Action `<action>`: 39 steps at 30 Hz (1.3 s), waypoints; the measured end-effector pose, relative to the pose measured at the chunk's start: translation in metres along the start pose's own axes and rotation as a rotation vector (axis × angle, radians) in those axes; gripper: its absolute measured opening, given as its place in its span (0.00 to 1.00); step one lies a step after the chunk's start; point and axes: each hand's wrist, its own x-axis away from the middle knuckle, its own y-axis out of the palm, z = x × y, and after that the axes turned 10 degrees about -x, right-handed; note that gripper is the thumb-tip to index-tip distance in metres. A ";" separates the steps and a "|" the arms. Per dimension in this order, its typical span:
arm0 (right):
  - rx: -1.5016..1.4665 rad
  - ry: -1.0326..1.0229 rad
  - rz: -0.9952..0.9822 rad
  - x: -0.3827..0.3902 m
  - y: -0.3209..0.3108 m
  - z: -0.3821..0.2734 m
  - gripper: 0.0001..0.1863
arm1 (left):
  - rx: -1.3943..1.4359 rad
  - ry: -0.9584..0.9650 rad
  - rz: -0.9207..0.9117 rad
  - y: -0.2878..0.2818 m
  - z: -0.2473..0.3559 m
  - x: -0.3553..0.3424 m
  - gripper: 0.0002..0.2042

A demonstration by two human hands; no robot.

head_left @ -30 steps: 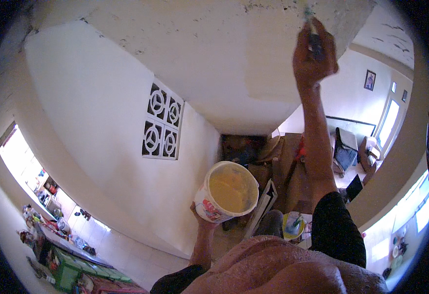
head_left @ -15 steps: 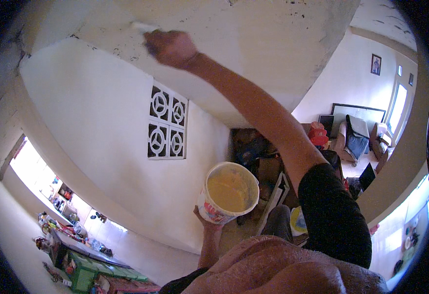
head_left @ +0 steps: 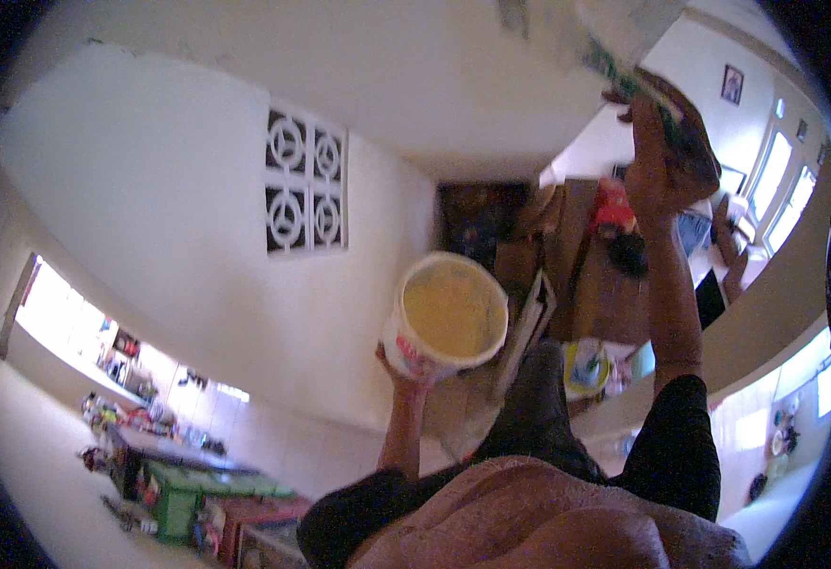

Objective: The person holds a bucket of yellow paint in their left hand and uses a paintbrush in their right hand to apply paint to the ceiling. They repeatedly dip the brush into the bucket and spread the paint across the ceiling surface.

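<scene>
My left hand [head_left: 404, 372] supports a white plastic bucket [head_left: 398, 327] from its lower side, with the fingers partly hidden behind it. Inside the bucket lies cream-yellow paint [head_left: 451, 311], and the rim tilts toward me. My right hand [head_left: 670, 163] is raised at the upper right, its fingers wrapped round a paintbrush [head_left: 615, 68] with green on it. Motion blurs the brush, and its far end reaches up before the sloping pale surface [head_left: 434, 85] overhead. Brush and bucket are well apart.
A white wall with a vent block [head_left: 307, 180] stands ahead on the left. Below me are a yellow-rimmed tub [head_left: 586, 368] and cluttered boxes. A green cabinet [head_left: 174, 498] sits low at the left; a red item [head_left: 613, 207] lies beyond my right arm.
My right hand has swung from the upper left to the upper right with the brush, away from the sloping surface's left part. The bucket stays in my left hand, slightly higher in view.
</scene>
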 end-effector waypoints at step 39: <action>0.157 0.804 -0.928 0.172 -0.066 -0.026 0.12 | -0.160 -0.161 0.069 0.030 -0.016 0.012 0.43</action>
